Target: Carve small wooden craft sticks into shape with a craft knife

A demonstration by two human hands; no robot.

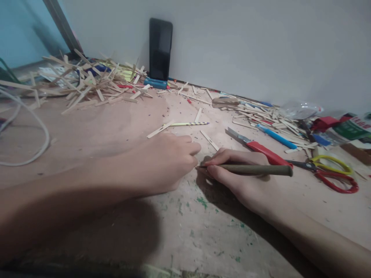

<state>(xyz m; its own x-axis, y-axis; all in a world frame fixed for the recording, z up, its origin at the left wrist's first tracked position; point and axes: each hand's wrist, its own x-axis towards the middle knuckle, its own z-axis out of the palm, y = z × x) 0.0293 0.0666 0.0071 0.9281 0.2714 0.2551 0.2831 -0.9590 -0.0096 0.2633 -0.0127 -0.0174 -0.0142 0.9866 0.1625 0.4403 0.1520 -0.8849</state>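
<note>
My right hand (237, 170) grips a slim, olive-brown pen-like tool (255, 170), held slanted with its blunt end to the right. The tool's tip comes down beside the fingertips of my left hand (171, 160); what kind of tip it has is too blurred to tell. My left hand is closed, its fingers curled down at the tabletop, and whatever they may hold is hidden. Just beyond the hands lie a flat wooden stick (209, 140) and a yellow pencil with dark marks (188, 124). Another wooden stick (159, 130) touches the pencil's left end.
A red-handled cutter (261, 150), a blue pen (276, 137) and scissors (333, 170) lie to the right. Wooden sticks (87, 85) pile up at the back left. A phone (160, 50) stands against the wall in a blue holder (156, 83). A white cable (43, 135) loops at left.
</note>
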